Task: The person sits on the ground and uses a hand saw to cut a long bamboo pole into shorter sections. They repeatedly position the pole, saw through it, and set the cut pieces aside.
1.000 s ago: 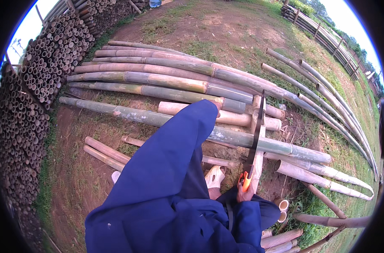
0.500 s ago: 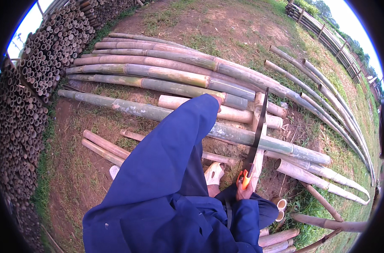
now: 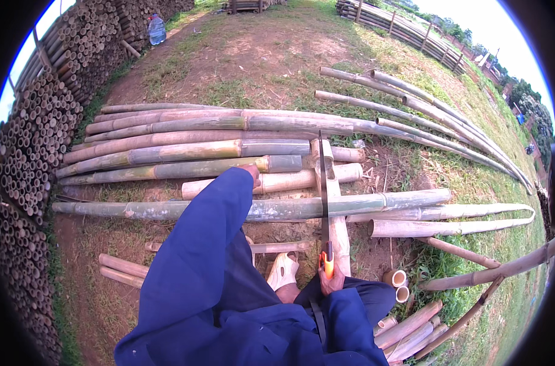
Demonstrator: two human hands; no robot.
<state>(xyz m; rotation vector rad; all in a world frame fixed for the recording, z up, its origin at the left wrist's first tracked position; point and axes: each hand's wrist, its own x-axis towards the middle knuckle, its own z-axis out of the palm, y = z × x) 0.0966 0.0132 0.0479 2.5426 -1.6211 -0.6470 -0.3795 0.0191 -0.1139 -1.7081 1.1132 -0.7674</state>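
While the right hand, on the near side of the long green pole, grips the saw, its blade crosses that pole; whether the left hand, beyond the pole, grips anything cannot be told. If unbraced, the pole might roll, binding the blade.

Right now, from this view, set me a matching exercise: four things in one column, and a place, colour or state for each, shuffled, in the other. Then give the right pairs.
Column one
1. Saw
2. Bottle
3. Shoe
4. Left hand

Column two
A. Cream-coloured and worn
B. Reaching out of a blue sleeve, away from the orange handle
C. Gripped in the right hand
D. Blue, near the stacked poles at the upper left

Right pairs: 1-C, 2-D, 3-A, 4-B
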